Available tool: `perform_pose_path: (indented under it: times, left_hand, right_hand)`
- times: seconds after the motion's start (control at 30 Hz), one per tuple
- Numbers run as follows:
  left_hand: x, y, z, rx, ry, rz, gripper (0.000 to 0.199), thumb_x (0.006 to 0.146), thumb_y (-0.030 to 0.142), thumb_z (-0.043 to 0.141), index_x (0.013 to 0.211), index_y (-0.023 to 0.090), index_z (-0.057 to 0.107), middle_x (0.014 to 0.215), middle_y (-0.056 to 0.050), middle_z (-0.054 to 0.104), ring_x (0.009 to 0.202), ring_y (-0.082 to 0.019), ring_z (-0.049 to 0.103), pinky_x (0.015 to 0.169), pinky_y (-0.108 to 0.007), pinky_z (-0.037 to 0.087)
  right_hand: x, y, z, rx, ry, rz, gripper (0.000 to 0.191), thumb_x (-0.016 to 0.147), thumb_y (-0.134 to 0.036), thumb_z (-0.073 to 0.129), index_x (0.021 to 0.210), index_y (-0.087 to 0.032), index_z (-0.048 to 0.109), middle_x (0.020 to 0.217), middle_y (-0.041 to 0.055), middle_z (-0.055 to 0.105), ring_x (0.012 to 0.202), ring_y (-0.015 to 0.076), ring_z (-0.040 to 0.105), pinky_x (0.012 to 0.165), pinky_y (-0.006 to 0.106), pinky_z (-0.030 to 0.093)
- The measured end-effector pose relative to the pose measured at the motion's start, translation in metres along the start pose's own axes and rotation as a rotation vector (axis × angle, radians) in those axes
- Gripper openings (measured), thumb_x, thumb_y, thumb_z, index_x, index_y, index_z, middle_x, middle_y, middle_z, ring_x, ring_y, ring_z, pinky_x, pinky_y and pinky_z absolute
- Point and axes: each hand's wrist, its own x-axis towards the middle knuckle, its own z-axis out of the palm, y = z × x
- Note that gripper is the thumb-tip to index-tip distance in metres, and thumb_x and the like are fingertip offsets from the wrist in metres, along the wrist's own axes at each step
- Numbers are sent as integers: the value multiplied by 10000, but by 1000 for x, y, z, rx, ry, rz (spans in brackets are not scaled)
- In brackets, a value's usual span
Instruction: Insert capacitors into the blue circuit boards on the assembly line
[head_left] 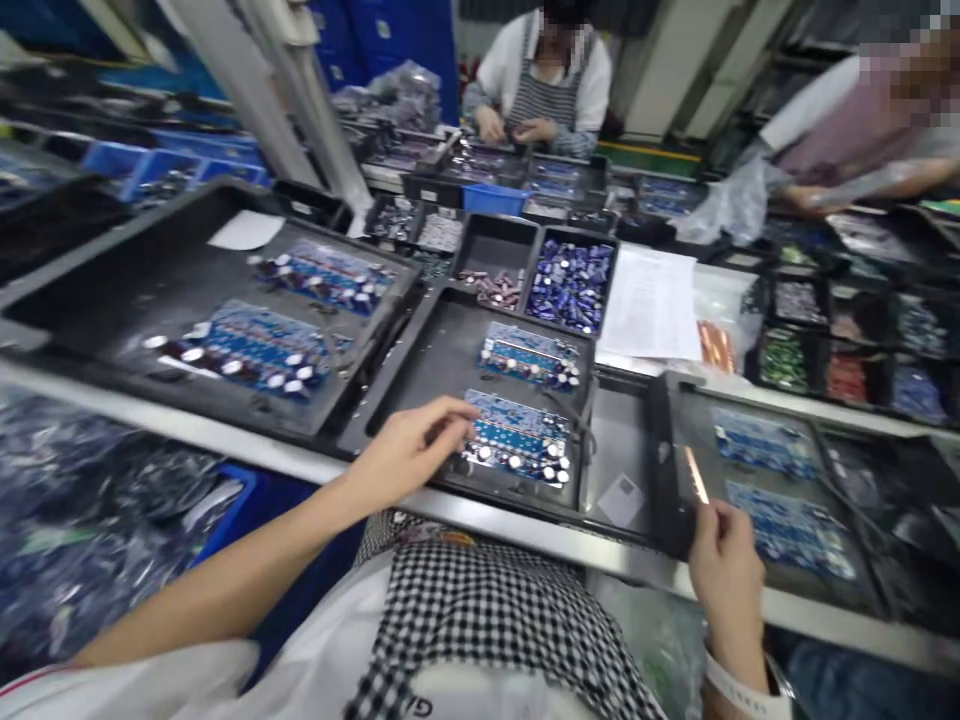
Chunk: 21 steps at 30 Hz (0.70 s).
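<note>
My left hand (420, 445) is at the left end of a blue circuit board (517, 430), its thumb and forefinger bent close together at the board's edge. That board lies in a black tray (427, 345), in front of a second blue board (529, 355). A thin, shiny copper-coloured strip (696, 475) stands up from the pinched fingers of my right hand (724, 550). The right hand is beside the left edge of another tray with two blue boards (787, 525), slightly blurred. Whether my left fingers grip the board is unclear.
A large tray (45, 285) at the left holds more boards. Behind are bins of blue parts (570, 280) and pinkish parts (491, 285), and a paper sheet (649, 300). Copper strips (716, 345) lie beside it. Two people work across the table.
</note>
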Motion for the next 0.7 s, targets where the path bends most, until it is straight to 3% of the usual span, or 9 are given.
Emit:
perform_pose_path:
  times: [0.07, 0.17, 0.3, 0.37, 0.47, 0.7]
  left_hand:
    - [11, 4, -18, 58, -19, -11, 324, 965, 425, 478, 1098, 175, 636, 953, -71, 730, 856, -191, 685, 770, -280, 538]
    - [34, 7, -41, 252, 1, -35, 380, 933, 480, 489, 1119, 188, 644, 1015, -78, 731, 934, -238, 686, 829, -323, 544]
    - [57, 1, -44, 480, 26, 7, 369, 947, 443, 440, 1131, 184, 630, 1114, -67, 694, 1013, -233, 658, 949, -333, 505]
    - [58, -8, -36, 550, -1, 107, 341, 976, 386, 410, 1157, 171, 603, 1194, -78, 645, 1108, -219, 614, 1036, -339, 452]
    - [52, -26, -28, 661, 12, 222, 307, 995, 323, 393, 1194, 164, 565, 1314, -97, 552, 1240, -219, 524, 1141, -382, 357]
    - [43, -56, -30, 756, 86, 231, 304, 971, 340, 387, 1225, 227, 509, 1417, -86, 452, 1327, -272, 452, 1191, -459, 307]
  right_hand:
    - [11, -4, 8, 175, -126, -2, 346, 924, -556, 420, 978, -232, 530, 898, 98, 644, 721, 263, 621, 687, 444, 503]
    - [30, -11, 25, 503, -375, -29, 389, 911, -603, 456, 978, -223, 510, 856, 49, 627, 640, 177, 589, 668, 354, 504]
    - [37, -26, 50, 780, -634, -38, 376, 893, -597, 522, 949, -226, 517, 804, 7, 588, 658, 142, 572, 655, 288, 483]
    - [35, -36, 62, 836, -666, -63, 341, 911, -567, 518, 937, -227, 533, 787, -6, 565, 703, 141, 566, 690, 280, 468]
    - [28, -51, 77, 903, -617, -75, 296, 943, -523, 488, 928, -233, 541, 779, -20, 531, 727, 133, 529, 705, 265, 432]
    - [23, -63, 88, 1016, -674, -11, 260, 959, -487, 473, 927, -232, 511, 775, -35, 459, 705, 118, 436, 659, 247, 366]
